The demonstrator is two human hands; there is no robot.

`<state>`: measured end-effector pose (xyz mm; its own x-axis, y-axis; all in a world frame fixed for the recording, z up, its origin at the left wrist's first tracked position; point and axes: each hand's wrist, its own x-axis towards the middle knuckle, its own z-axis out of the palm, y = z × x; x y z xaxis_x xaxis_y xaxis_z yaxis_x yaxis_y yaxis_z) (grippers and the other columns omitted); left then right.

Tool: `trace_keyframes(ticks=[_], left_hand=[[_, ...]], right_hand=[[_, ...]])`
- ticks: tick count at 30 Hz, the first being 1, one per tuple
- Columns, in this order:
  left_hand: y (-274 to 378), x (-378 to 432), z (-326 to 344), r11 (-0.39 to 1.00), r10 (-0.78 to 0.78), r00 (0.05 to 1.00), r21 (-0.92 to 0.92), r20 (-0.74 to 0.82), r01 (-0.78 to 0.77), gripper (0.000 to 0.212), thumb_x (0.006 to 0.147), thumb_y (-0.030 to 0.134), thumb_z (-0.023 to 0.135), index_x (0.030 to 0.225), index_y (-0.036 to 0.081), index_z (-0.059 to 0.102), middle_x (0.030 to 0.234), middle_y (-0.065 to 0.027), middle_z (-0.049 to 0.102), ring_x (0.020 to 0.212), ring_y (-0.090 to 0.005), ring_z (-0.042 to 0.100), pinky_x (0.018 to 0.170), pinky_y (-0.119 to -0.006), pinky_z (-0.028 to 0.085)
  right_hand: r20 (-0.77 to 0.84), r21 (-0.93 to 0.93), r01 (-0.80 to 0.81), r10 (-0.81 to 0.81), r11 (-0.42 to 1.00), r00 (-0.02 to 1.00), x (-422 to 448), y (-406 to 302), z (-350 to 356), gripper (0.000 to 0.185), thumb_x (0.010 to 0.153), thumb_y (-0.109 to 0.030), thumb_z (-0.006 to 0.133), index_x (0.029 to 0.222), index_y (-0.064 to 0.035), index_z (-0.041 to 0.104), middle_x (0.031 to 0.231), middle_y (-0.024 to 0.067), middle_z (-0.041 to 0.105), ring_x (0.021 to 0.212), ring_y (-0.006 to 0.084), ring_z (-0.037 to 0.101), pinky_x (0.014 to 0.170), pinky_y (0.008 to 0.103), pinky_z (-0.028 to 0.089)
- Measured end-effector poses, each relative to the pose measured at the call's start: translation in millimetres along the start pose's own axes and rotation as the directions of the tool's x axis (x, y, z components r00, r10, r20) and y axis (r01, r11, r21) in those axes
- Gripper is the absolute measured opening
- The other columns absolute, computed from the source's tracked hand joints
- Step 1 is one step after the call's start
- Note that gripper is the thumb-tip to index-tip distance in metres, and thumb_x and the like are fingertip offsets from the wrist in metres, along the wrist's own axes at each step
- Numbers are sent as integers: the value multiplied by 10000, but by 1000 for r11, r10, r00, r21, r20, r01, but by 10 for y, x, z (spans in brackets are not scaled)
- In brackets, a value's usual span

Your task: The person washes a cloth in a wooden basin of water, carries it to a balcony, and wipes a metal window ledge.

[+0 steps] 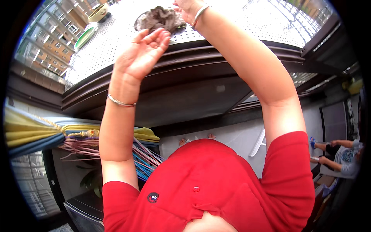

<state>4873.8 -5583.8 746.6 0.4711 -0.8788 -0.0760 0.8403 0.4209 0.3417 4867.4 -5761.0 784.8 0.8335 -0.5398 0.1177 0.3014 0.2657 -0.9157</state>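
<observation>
A crumpled grey-brown cloth (160, 19) lies on a white perforated ledge (116, 40) outside a dark window frame, over what looks like a dark round rim. My left hand (142, 52) is just in front of the cloth, palm up, fingers loosely bent and apart, with nothing in it. My right hand (188, 8) reaches over the ledge at the top edge, to the right of the cloth. Its fingers are partly cut off by the picture's edge, so whether it holds anything is unclear. Each wrist wears a silver bangle.
A green-rimmed dish (84, 38) and a pale bowl (98, 13) stand on the ledge at left, beside metal bars. The dark window sill (174, 55) runs below my forearms. Tied yellow and blue curtains (32, 130) hang at left. Another person (345, 156) is at far right.
</observation>
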Motion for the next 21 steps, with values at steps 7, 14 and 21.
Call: trace_keyframes(ticks=[7, 14, 21], left_hand=[[-139, -110, 190, 911, 402, 891, -3, -211, -411, 342, 961, 183, 342, 1181, -79, 346, 1143, -223, 421, 1105, -336, 429, 974, -449, 380], [692, -947, -470, 860, 486, 857, -82, -173, -504, 241, 965, 156, 328, 991, -62, 427, 882, -146, 491, 808, -236, 489, 718, -355, 453], [-272, -1698, -798, 869, 351, 918, -300, -186, -393, 180, 909, 132, 443, 774, 26, 497, 707, -18, 415, 600, -115, 380, 465, -224, 347]], right_hand=[[745, -480, 561, -23, 675, 667, -672, -42, 339, 316, 782, -211, 606, 1034, -20, 615, 905, 58, 614, 840, 148, 554, 794, 263, 442], [736, -649, 654, 102, 390, 670, 143, 95, -131, 327, 860, -194, 560, 1117, 8, 544, 995, 140, 609, 941, 198, 571, 875, 323, 445], [777, -628, 757, 97, 181, 622, 15, 493, -244, 629, 840, -283, 564, 1306, 77, 343, 1227, 272, 487, 1140, 370, 483, 986, 400, 352]])
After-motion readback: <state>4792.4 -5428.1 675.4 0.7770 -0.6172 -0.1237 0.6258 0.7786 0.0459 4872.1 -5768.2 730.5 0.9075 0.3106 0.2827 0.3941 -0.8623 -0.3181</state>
